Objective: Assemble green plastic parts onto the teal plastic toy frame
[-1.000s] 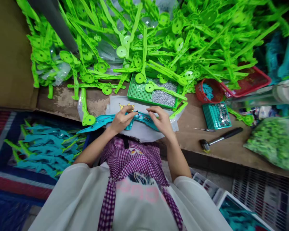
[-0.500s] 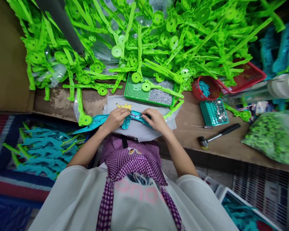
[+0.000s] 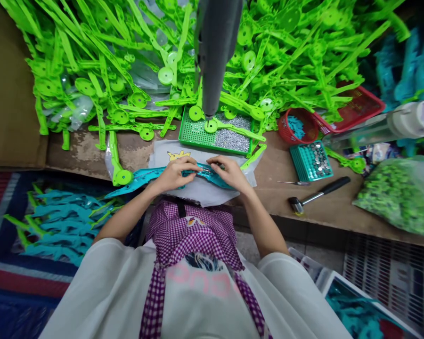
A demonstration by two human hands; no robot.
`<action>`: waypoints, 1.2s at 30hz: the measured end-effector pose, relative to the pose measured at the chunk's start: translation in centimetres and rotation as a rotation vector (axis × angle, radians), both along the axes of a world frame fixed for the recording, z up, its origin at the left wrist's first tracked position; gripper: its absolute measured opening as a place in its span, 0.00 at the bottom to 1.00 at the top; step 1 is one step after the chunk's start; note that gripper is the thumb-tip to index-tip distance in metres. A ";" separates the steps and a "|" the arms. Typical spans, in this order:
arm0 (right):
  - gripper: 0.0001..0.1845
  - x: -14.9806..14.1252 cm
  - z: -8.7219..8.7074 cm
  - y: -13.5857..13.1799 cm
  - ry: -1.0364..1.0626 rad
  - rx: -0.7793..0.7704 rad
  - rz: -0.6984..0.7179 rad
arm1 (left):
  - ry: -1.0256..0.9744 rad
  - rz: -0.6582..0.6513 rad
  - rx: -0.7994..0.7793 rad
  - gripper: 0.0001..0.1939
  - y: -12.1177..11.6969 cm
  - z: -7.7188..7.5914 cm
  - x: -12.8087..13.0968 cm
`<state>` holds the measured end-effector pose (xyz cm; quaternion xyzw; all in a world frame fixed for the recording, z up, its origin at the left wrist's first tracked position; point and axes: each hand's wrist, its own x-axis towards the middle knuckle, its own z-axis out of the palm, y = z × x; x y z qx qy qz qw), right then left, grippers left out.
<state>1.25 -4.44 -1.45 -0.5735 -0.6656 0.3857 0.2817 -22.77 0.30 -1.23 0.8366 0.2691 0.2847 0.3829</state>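
A long blue plastic part [image 3: 137, 181] lies across a pale grey cloth [image 3: 162, 153] with a yellow cartoon print. My left hand [image 3: 176, 174] is closed over its middle, fingertips pinched at a small shiny metal piece [image 3: 207, 170] set in the part. From the other side my right hand [image 3: 231, 173] grips the part's right portion, thumb and forefinger close to that metal piece. What exactly sits under the fingertips is too small to tell. Above the hands hangs a dark grey powered screwdriver [image 3: 215, 61], its tip over a green tray [image 3: 198, 136] of small metal pieces.
Bright green plastic arms [image 3: 286, 56] are heaped along the back. To the right are a red basket [image 3: 284, 132] of blue bits, a teal tray [image 3: 300, 165] of metal discs, a thin pointed tool [image 3: 293, 182], a hammer [image 3: 318, 197] and a bag of green pieces [image 3: 395, 197].
The hanging screwdriver has swung from the left to above the green tray. My left hand has slid right along the blue part, closer to my right hand. A metal piece now shows between them.
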 end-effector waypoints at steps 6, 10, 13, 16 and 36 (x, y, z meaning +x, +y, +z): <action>0.11 0.8 0.9 -1.0 -0.136 0.089 0.029 | -0.099 0.168 -0.091 0.08 -0.1 -0.9 0.7; 0.08 0.6 0.7 -1.9 -0.263 0.085 -0.060 | -0.067 0.105 -0.082 0.08 -0.2 -1.3 0.7; 0.11 0.1 0.0 -1.9 -0.312 0.025 -0.141 | -0.057 0.028 -0.082 0.08 -0.1 -1.1 0.6; 0.13 -0.5 -0.2 -1.6 -0.349 0.010 -0.212 | -0.037 -0.026 -0.106 0.07 0.1 -0.9 0.5; 0.10 -0.1 0.1 -1.5 -0.124 0.053 -0.109 | 0.026 0.264 -0.219 0.08 1.1 -1.0 -1.9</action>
